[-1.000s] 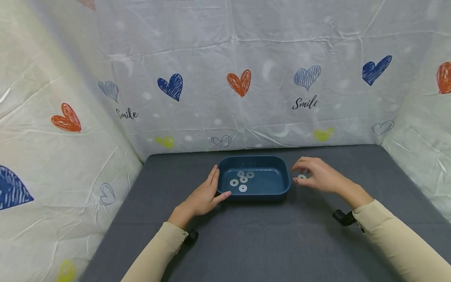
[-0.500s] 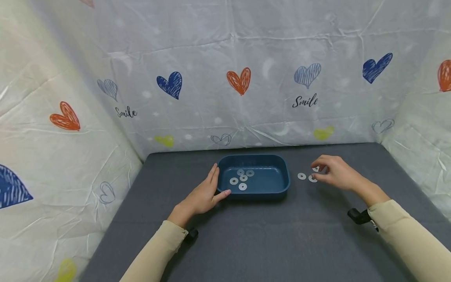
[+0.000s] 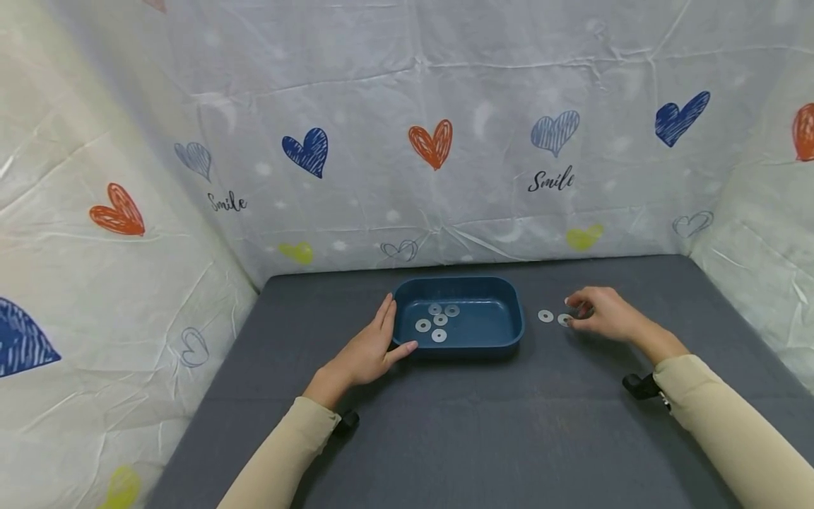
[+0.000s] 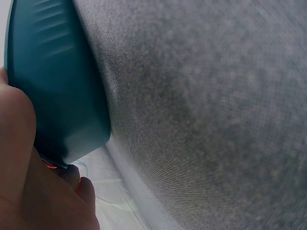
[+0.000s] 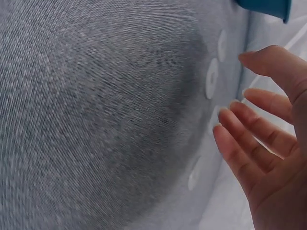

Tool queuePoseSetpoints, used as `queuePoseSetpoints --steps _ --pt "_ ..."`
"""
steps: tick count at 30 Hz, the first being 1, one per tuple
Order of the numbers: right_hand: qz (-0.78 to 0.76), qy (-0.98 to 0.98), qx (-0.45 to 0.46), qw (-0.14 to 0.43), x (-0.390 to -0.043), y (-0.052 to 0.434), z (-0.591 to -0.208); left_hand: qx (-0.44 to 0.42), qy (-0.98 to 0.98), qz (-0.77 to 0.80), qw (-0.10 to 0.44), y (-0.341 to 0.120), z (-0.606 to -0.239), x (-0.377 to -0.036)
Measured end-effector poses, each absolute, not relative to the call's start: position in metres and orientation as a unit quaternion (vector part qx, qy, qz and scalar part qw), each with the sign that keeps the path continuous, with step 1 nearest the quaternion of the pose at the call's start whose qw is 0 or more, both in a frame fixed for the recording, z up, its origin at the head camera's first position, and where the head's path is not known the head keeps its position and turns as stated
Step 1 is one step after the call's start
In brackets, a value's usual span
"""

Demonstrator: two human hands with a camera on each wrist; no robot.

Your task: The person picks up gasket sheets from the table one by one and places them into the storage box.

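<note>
A blue rectangular tray stands on the table, with several pale flat washers lying inside toward its left. My left hand rests against the tray's left end, fingers straight along the side and thumb on the front rim. To the right of the tray, my right hand hovers over more washers, its fingers apart and loosely bent. One washer lies between tray and hand; a second washer is just by the thumb tip. In the right wrist view another washer lies beyond the fingers; nothing shows between them.
A dark grey cloth covers the table. A pale curtain printed with hearts hangs behind the table's far edge and at both sides. A black wrist camera sits under the right cuff.
My right hand has moved right from beside the tray, uncovering washers on the table, then lowered slightly. The left hand and the tray have stayed put.
</note>
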State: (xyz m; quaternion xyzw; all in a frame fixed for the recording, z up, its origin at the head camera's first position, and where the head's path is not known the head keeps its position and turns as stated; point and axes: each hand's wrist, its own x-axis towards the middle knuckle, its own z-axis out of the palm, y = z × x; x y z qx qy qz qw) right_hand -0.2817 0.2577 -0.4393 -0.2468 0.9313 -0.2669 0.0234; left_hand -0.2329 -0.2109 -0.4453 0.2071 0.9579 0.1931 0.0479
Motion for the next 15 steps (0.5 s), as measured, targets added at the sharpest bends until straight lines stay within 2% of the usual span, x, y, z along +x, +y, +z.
queuePoseSetpoints --steps 15 --pt "-0.257 0.939 -0.225 0.036 -0.293 0.252 -0.451 0.203 0.959 0.189 0.048 -0.211 -0.445 -0.232"
